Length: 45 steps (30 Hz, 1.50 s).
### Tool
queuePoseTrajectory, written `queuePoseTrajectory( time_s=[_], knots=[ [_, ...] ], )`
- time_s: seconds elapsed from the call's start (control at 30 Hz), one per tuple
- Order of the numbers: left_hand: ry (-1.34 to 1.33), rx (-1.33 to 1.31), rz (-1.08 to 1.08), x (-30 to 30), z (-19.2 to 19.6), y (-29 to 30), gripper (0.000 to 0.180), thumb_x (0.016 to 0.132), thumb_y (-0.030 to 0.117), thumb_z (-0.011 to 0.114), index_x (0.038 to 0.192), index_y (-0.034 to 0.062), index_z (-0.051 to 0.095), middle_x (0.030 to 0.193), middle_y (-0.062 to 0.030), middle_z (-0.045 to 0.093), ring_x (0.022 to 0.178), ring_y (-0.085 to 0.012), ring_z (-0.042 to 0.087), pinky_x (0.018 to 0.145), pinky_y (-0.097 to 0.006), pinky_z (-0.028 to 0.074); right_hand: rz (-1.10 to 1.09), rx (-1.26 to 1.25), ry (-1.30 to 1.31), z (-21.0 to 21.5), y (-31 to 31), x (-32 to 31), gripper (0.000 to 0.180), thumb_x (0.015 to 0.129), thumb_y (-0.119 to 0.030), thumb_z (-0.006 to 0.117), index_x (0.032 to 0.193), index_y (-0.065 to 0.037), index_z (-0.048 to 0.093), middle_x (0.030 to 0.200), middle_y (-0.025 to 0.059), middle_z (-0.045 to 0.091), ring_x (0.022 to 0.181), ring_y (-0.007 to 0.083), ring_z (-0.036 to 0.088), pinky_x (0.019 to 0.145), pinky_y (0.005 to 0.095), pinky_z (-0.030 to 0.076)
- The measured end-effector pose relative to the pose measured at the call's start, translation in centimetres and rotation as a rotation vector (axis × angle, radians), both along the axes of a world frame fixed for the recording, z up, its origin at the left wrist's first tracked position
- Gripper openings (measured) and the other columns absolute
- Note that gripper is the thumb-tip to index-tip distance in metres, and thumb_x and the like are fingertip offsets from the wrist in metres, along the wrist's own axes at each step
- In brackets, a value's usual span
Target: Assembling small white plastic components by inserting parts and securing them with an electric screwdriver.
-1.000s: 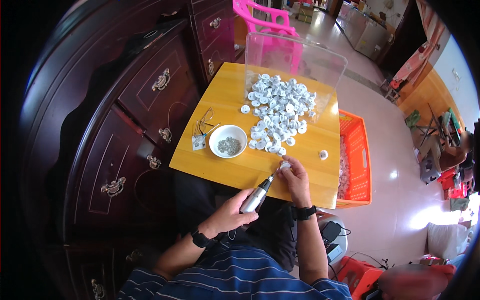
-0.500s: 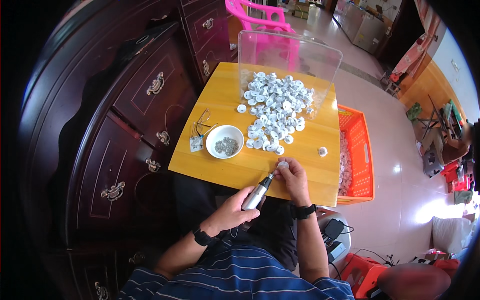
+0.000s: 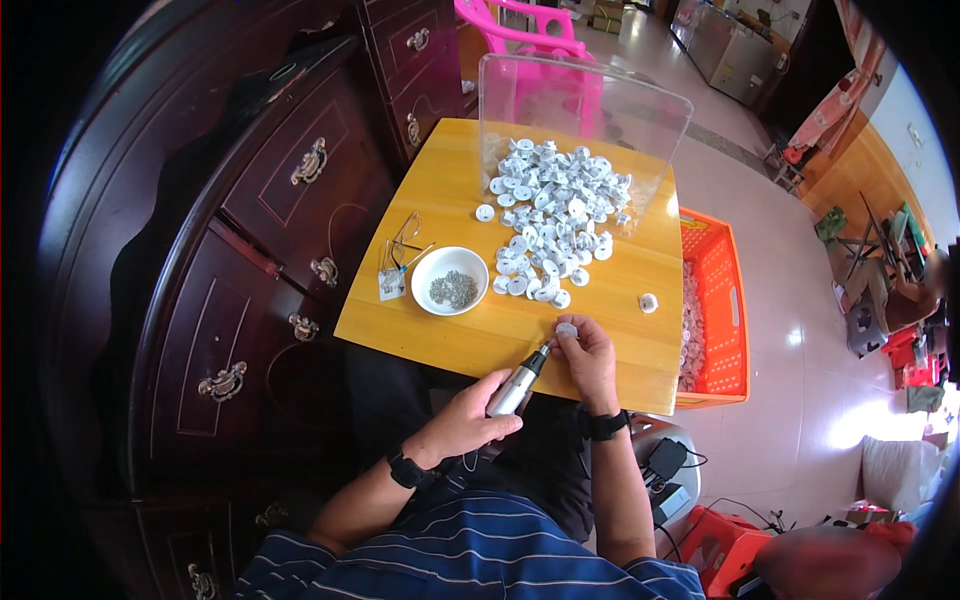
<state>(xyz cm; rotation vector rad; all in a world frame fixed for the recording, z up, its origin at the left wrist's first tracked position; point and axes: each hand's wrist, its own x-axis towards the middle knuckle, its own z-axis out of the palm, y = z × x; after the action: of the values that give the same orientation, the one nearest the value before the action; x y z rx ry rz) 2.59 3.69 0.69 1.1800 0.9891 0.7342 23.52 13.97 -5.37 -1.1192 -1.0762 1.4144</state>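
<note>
My left hand (image 3: 468,424) is wrapped round a silver electric screwdriver (image 3: 513,391) with a black nose, tilted up and to the right. The driver's tip meets a small white round plastic part (image 3: 567,330), which my right hand (image 3: 590,365) pinches between thumb and fingers over the table's near edge. Just ahead and to the left, a white bowl (image 3: 424,297) holds many tiny silvery metal pieces (image 3: 453,289), too small to make out exactly. Beyond, a heap of white round plastic parts (image 3: 560,195) spreads from a clear plastic bin (image 3: 640,110) lying on its side.
One loose white part (image 3: 648,302) sits on the wooden table (image 3: 420,340) at right. Eyeglasses (image 3: 404,238) and a small clear bag (image 3: 391,284) lie left of the bowl. An orange crate (image 3: 722,330) with more parts stands right; dark drawers (image 3: 270,190) line the left. A person sits far right.
Both hands keep their hold, with the screwdriver tip still at the white part. The whole view has shifted very slightly.
</note>
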Motion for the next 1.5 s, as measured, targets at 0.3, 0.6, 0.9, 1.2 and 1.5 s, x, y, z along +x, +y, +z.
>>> queuePoseTrajectory(
  time_s=[0.3, 0.6, 0.9, 1.2, 1.5],
  knots=[
    [0.008, -0.016, 0.006, 0.1, 0.0, 0.1, 0.060, 0.091, 0.010, 0.071, 0.144, 0.0005, 0.045, 0.105, -0.0041, 0.063, 0.078, -0.0095, 0.062, 0.070, -0.027, 0.054, -0.037, 0.066, -0.098, 0.0, -0.3, -0.4, 0.018, 0.101, -0.005, 0.060, 0.118, -0.001, 0.067, 0.096, 0.0018, 0.069, 0.082, 0.0082, 0.066, 0.074, 0.0227, 0.056],
    [-0.012, -0.014, -0.030, 0.1, 0.0, 0.2, 0.066, 0.096, 0.009, 0.067, 0.154, 0.0012, 0.035, 0.097, -0.0016, 0.056, 0.076, -0.0071, 0.056, 0.067, -0.023, 0.051, -0.066, 0.102, -0.186, 0.2, -0.6, -0.5, 0.020, 0.099, -0.003, 0.062, 0.118, 0.000, 0.068, 0.092, 0.0036, 0.071, 0.081, 0.0094, 0.068, 0.074, 0.0239, 0.056],
    [-0.029, -0.047, 0.021, 0.4, -0.8, -0.2, 0.052, 0.098, 0.011, 0.064, 0.144, 0.0006, 0.044, 0.097, -0.0036, 0.058, 0.069, -0.0080, 0.058, 0.062, -0.026, 0.052, -0.043, 0.089, -0.152, -0.4, -0.5, -0.4, 0.020, 0.098, 0.000, 0.061, 0.117, 0.000, 0.068, 0.094, 0.0042, 0.071, 0.082, 0.0097, 0.068, 0.075, 0.0242, 0.056],
    [-0.027, -0.035, 0.020, 0.5, -1.1, 0.2, 0.050, 0.099, 0.012, 0.062, 0.144, 0.0003, 0.044, 0.091, -0.0019, 0.057, 0.065, -0.0080, 0.057, 0.059, -0.025, 0.050, -0.022, 0.100, -0.141, -1.0, -0.1, -0.2, 0.019, 0.099, 0.000, 0.061, 0.117, 0.000, 0.067, 0.099, 0.0033, 0.071, 0.084, 0.0087, 0.067, 0.076, 0.0234, 0.056],
    [-0.045, -0.091, -0.015, 0.6, -0.6, 0.4, 0.051, 0.100, 0.009, 0.059, 0.148, 0.0001, 0.041, 0.095, -0.0013, 0.056, 0.071, -0.0075, 0.057, 0.064, -0.023, 0.050, -0.070, 0.102, -0.159, -0.6, -0.4, -0.6, 0.017, 0.099, -0.001, 0.062, 0.114, -0.001, 0.069, 0.091, 0.0016, 0.070, 0.080, 0.0076, 0.065, 0.073, 0.0227, 0.054]
  ],
)
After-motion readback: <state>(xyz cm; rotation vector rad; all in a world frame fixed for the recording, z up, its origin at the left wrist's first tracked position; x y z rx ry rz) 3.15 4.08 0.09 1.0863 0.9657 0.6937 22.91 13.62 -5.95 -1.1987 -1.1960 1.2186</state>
